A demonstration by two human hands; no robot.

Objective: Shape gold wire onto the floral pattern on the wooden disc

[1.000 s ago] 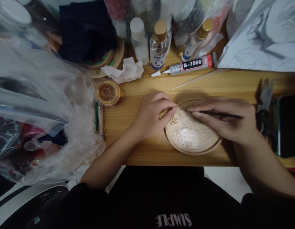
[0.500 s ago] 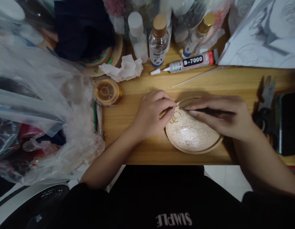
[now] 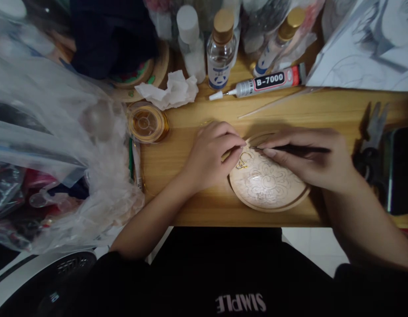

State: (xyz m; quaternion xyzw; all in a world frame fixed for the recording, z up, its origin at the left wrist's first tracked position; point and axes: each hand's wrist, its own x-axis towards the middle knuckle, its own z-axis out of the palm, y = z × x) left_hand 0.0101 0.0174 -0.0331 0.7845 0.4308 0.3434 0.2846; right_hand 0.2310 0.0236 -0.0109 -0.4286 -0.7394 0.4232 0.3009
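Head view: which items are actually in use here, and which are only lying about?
In use: round wooden disc; thin dark tool in right hand; gold wire at left hand.

Lying about: B-7000 glue tube; wire spool; crumpled tissue; pliers; bottles.

Pale wood disc (image 3: 268, 187), centre right: flower outline pattern, gold wire bit at its upper left. Glue tube (image 3: 266, 82), top: black label, white "B-7000", red end. Spool (image 3: 146, 122), left of centre: gold. Desk (image 3: 191, 132): light wood grain.
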